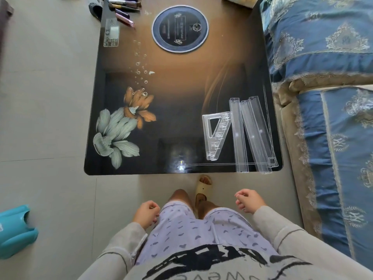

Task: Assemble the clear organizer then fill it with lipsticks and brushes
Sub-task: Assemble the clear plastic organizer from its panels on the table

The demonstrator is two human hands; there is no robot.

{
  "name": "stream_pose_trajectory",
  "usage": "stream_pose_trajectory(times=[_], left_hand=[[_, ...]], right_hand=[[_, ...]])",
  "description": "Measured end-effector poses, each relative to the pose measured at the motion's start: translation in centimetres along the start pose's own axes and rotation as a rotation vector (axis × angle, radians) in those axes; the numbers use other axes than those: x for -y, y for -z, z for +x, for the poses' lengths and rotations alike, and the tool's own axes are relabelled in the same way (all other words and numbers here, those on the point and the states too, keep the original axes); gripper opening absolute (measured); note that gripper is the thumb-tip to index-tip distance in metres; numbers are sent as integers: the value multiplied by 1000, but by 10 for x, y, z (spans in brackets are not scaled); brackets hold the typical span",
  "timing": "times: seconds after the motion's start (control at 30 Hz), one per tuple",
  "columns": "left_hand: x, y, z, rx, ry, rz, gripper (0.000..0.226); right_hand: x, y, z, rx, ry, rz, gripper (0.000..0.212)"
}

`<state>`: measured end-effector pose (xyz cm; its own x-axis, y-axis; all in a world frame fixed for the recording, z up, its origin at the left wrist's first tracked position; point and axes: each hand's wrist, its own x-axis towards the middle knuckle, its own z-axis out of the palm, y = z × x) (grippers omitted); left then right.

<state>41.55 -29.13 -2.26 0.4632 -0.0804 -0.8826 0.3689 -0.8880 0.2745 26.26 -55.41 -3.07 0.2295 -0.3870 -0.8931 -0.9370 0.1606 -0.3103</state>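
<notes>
parts: clear plastic triangular side panels (217,136) and three long clear plastic trays (252,134), unassembled, near-right table corner
handling: likely light, stiff, slick, brittle; grip tray long edges, panel by cutout
hands: left hand (146,214) and right hand (249,201) loosely curled, holding nothing, off table
edges: tray ends at near edge of glossy dark floral-print table (181,110)
room: table centre open
fill: lipsticks and brushes (123,9) far-left

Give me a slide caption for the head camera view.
Empty hands before unassembled clear organizer parts on table.
</notes>
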Motion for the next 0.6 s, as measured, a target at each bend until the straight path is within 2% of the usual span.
stream_pose_trajectory(times=[0.23,0.3,0.4,0.6], left_hand=[[-55,6,20,76,-55,107,29],[-80,4,25,88,-117,158,21],[-126,-4,37,58,-221,225,14],[-209,-40,70,-121,-480,331,29]], right_hand=[[18,-1,4,-27,27,77,23],[32,4,6,-126,87,87,15],[64,17,14,-344,199,-15,19],[122,30,51,-619,363,-129,35]])
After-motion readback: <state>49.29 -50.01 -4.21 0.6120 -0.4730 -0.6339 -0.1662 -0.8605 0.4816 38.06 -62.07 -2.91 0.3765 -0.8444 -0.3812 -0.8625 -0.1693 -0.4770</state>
